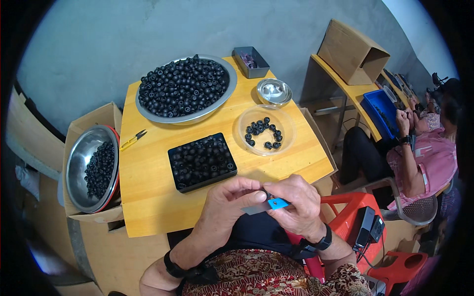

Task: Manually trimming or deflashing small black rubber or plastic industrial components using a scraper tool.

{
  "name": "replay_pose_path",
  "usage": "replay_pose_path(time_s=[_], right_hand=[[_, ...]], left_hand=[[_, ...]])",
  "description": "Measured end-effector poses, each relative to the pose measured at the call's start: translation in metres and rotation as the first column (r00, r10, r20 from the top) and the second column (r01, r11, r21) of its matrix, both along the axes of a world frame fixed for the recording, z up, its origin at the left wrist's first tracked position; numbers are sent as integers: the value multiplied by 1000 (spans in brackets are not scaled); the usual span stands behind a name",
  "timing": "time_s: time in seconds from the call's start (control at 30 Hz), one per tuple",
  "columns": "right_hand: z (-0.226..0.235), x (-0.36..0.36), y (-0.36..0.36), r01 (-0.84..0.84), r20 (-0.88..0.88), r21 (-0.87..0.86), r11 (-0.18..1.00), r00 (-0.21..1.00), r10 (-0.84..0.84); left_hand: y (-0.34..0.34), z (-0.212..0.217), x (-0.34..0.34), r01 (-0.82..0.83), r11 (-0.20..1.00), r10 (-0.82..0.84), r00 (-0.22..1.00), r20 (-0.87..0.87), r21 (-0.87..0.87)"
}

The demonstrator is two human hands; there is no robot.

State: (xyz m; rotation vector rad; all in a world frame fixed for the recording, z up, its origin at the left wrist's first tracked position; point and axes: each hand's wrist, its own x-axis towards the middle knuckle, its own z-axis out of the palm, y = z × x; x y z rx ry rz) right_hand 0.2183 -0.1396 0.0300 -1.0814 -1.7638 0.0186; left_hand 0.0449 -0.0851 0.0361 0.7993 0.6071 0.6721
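Observation:
My left hand (pixel 224 209) and my right hand (pixel 299 202) meet just in front of the table's near edge. Pinched between the fingertips of my left hand is a small black round part (pixel 267 194), mostly covered by the fingers. A flat metal blade with a blue end (pixel 279 203) is in the grip of my right hand, its grey tip reaching under my left thumb. Just beyond my hands is a black rectangular tray (pixel 205 186) full of similar black parts. Farther right on the table, a clear round tub (pixel 243 129) contains several more.
A large metal basin (pixel 231 81) heaped with black parts fills the table's far side. Yellow thread snips (pixel 132 140) lie at left; a metal bowl (pixel 274 92) and grey box (pixel 255 72) stand far right. Another basin (pixel 75 165) rests left; a person (pixel 424 158) sits right.

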Motion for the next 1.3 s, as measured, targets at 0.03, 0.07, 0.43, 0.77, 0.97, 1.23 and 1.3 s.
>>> replay_pose_path(time_s=[0.03, 0.07, 0.43, 0.77, 0.97, 1.23, 1.3], right_hand=[[0, 0, 0, 8, 7, 15, 1000, 1000, -8], [0, 0, -1, 6, 8, 15, 1000, 1000, -6], [-6, 2, -5, 70, 146, 146, 987, 985, -91], [7, 20, -11, 108, 240, 71, 992, 963, -123], [7, 23, -14, 108, 337, 86, 990, 932, -131], [5, 29, -11, 104, 370, 74, 992, 921, -124], [6, 29, -13, 104, 331, 63, 993, 936, -120]], left_hand=[[-1, -1, 1, -1, 1000, 1, 1000, 1, 0], [-3, -3, 4, -36, 999, 35, 999, 42, 24], [-11, -8, 5, -64, 997, 59, 990, 125, 33], [-4, -18, 2, 34, 999, -20, 954, 299, -41], [-4, -24, 2, 74, 997, -57, 937, 346, -37], [1, -31, 3, 92, 994, -104, 955, 277, 55], [1, -32, 4, 100, 995, -96, 949, 300, 5]])
